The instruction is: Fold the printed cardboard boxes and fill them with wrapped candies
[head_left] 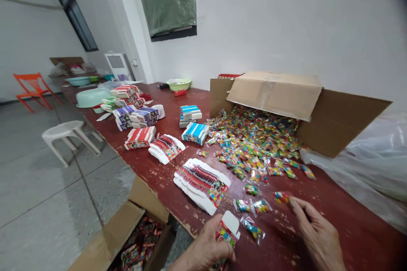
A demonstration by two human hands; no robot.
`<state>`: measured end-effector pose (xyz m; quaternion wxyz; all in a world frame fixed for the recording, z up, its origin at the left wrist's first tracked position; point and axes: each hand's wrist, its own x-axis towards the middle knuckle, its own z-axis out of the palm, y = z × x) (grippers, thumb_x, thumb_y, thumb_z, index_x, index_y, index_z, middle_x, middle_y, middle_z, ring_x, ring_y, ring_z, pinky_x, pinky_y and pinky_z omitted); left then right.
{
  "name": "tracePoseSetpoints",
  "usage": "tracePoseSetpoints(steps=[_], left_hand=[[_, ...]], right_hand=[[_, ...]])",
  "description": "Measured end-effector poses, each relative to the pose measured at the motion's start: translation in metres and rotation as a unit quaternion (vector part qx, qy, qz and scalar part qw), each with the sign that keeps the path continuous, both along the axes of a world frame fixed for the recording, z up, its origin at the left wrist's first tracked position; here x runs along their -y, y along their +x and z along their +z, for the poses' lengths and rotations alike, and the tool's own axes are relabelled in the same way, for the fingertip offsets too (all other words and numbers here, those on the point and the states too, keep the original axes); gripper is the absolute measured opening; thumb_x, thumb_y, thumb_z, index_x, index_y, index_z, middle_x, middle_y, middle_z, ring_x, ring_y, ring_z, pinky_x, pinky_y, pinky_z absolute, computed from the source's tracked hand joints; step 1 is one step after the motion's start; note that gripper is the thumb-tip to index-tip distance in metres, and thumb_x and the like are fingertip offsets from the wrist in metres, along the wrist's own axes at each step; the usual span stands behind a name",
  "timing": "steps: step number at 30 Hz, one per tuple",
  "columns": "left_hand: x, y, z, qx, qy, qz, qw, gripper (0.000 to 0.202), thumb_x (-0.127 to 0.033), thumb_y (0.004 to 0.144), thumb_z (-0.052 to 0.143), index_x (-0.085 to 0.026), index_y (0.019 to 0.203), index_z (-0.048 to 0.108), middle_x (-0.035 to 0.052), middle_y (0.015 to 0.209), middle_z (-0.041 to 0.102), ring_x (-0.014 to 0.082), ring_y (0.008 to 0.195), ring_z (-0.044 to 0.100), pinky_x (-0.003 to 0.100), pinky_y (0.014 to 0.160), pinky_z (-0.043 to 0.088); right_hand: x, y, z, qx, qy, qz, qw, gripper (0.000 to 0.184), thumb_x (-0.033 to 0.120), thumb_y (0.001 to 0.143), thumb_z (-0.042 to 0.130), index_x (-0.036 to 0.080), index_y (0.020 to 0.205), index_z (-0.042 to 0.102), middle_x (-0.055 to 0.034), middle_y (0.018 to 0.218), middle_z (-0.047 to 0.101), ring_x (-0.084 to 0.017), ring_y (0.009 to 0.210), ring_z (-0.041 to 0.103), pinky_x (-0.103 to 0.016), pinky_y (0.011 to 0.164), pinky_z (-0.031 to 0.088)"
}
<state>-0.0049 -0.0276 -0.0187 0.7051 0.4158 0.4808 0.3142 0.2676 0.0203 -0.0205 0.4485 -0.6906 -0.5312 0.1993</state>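
My left hand (208,245) is wrapped round a small printed candy box (226,233) whose white end flap stands up. At the right, my right hand (319,230) pinches a small clear packet of colourful candies (281,197) between thumb and fingers, just above the table. Between the hands lie several loose candy packets (253,228). Beyond them a big heap of the same packets (254,139) spills from a cardboard carton (276,93) lying on its side. Left of the loose packets, flattened red-and-white boxes (202,184) are fanned in an overlapping row.
Below the table's edge an open carton (143,241) holds several red printed boxes. Bundles of blue (195,132), red (140,137) and purple (144,115) boxes stand farther along the dark red table (321,203). Clear plastic (369,161) lies at right; a white stool (68,131) stands left.
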Motion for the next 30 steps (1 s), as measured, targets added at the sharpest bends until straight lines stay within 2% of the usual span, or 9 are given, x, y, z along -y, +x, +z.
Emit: tracePoseSetpoints(steps=[2,4,7,10,15,20,24,27,30], left_hand=[[0.001,0.002,0.0,-0.034,0.041,-0.011,0.999,0.038,-0.008,0.056,0.064,-0.02,0.092,0.058,-0.008,0.063,0.055,0.0095,0.051,0.047,0.024,0.053,0.038],[0.006,0.0,0.001,-0.061,0.102,-0.028,0.992,0.037,-0.012,0.062,0.067,-0.021,0.097,0.062,-0.0043,0.074,0.06,0.0145,0.067,0.054,0.026,0.062,0.042],[0.014,-0.005,0.006,-0.099,0.163,-0.045,0.981,0.042,-0.021,0.065,0.074,-0.026,0.106,0.065,0.0009,0.093,0.063,0.024,0.094,0.055,0.029,0.078,0.042],[0.019,-0.006,0.016,-0.109,0.151,-0.074,0.98,0.044,-0.023,0.066,0.075,-0.026,0.109,0.065,0.0012,0.097,0.062,0.0236,0.093,0.054,0.029,0.079,0.042],[0.017,0.008,0.031,0.013,0.072,-0.085,0.994,0.039,-0.019,0.073,0.065,-0.02,0.111,0.054,-0.0062,0.074,0.053,0.0084,0.051,0.045,0.021,0.05,0.04],[0.009,0.013,0.023,0.025,0.087,-0.043,0.995,0.036,-0.031,0.083,0.067,-0.019,0.112,0.05,-0.0065,0.064,0.056,0.0088,0.042,0.05,0.02,0.043,0.04],[0.007,0.012,0.024,0.019,0.112,-0.025,0.993,0.033,-0.028,0.082,0.071,-0.019,0.107,0.052,-0.0073,0.06,0.056,0.0084,0.042,0.051,0.019,0.044,0.043],[0.007,0.011,0.035,0.028,0.121,0.022,0.992,0.035,-0.03,0.081,0.074,-0.019,0.109,0.056,-0.0048,0.066,0.061,0.0093,0.049,0.054,0.02,0.049,0.046],[0.007,0.011,0.043,0.098,0.057,0.045,0.993,0.042,-0.051,0.091,0.059,-0.016,0.113,0.059,0.0012,0.071,0.067,0.0128,0.05,0.058,0.023,0.05,0.047]], right_hand=[[0.012,-0.014,0.013,-0.009,0.017,0.119,0.993,0.038,0.057,0.085,0.058,0.023,0.087,0.076,-0.0055,0.088,0.08,-0.025,0.08,0.076,-0.025,0.07,0.06],[0.024,-0.033,0.022,0.003,0.031,0.285,0.958,0.031,0.049,0.091,0.056,0.025,0.084,0.074,-0.0035,0.08,0.077,-0.02,0.071,0.074,-0.022,0.065,0.058],[0.034,-0.054,0.027,0.046,0.09,0.363,0.926,0.029,0.04,0.096,0.052,0.026,0.079,0.071,-0.002,0.069,0.071,-0.016,0.059,0.068,-0.021,0.057,0.054],[0.035,-0.061,0.034,0.059,0.095,0.353,0.929,0.031,0.038,0.097,0.051,0.025,0.075,0.068,-0.0015,0.066,0.068,-0.015,0.055,0.064,-0.021,0.053,0.051],[0.034,-0.069,0.054,0.033,0.051,0.293,0.954,0.03,0.037,0.096,0.054,0.02,0.075,0.068,-0.002,0.066,0.068,-0.016,0.059,0.063,-0.024,0.057,0.048],[0.036,-0.081,0.053,0.11,0.086,0.324,0.936,0.023,0.027,0.097,0.053,0.019,0.081,0.068,-0.0047,0.074,0.067,-0.016,0.066,0.06,-0.026,0.066,0.046],[0.041,-0.078,0.058,0.144,0.067,0.378,0.912,0.022,0.028,0.099,0.053,0.019,0.087,0.071,-0.007,0.086,0.064,-0.018,0.079,0.058,-0.029,0.073,0.046],[0.036,-0.071,0.064,0.039,0.024,0.401,0.915,0.02,0.032,0.099,0.055,0.021,0.1,0.072,-0.0056,0.096,0.064,-0.018,0.089,0.06,-0.03,0.081,0.048],[0.03,-0.069,0.062,-0.128,-0.028,0.339,0.932,0.022,0.038,0.097,0.058,0.02,0.105,0.068,-0.0034,0.095,0.065,-0.016,0.088,0.061,-0.03,0.082,0.049]])
